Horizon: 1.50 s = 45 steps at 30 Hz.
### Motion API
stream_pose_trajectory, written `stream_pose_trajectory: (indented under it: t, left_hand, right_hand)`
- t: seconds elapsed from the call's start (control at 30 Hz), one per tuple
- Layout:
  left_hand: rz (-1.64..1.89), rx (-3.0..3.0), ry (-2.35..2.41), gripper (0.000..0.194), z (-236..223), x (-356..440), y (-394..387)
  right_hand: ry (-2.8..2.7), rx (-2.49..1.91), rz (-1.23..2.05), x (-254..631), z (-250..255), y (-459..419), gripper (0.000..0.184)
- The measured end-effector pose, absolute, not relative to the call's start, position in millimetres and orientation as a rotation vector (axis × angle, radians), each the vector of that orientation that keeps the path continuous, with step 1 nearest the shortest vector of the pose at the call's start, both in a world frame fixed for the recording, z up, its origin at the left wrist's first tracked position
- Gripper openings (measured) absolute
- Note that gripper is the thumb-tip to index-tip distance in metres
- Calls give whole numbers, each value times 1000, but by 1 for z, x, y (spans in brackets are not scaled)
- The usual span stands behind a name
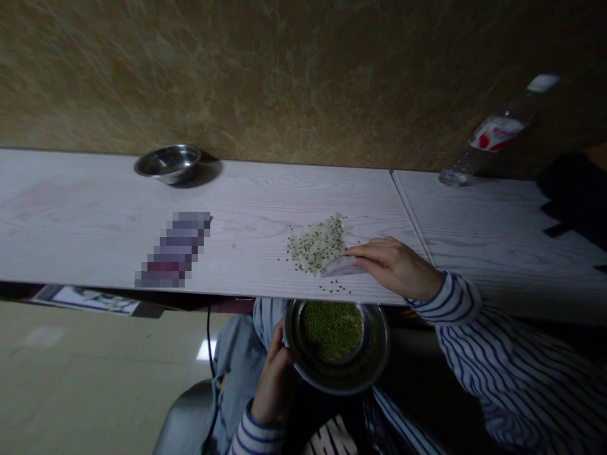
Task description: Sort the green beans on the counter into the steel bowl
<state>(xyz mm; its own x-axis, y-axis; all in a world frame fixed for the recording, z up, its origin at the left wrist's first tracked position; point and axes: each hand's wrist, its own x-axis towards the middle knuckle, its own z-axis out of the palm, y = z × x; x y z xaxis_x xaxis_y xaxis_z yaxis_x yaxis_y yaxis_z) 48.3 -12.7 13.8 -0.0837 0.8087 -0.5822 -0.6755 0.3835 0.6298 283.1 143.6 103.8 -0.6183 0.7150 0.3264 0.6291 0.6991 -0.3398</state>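
Scraper [346, 266] gripped in right fingers [363, 258], palm down, beside grain pile [317, 244] on tabletop [251, 253]. Bowl [337, 379] of green beans [332, 330] held below edge by left hand [277, 382]. Bottle [496, 134] lettering illegible.

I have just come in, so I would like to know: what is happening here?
The left hand holds a metal bowl of small green beans just off the table. The right hand holds a thin pale piece at the edge of a mixed pile of white and green grains.
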Motion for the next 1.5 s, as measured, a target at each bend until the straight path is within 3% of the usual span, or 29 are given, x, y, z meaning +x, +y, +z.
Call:
stream_pose_trajectory:
  t: [0.47, 0.77, 1.5]
  left_hand:
    - [1218, 158, 1109, 68, 14, 47, -12]
    - [1258, 110, 1100, 60, 15, 50, -13]
    - [1268, 134, 1114, 62, 21, 51, -13]
  right_hand:
    - [-2346, -1183, 244, 281, 111, 158, 29]
    - [-2440, -1078, 236, 280, 115, 145, 28]
    - [-2537, -1004, 329, 269, 117, 144, 29]
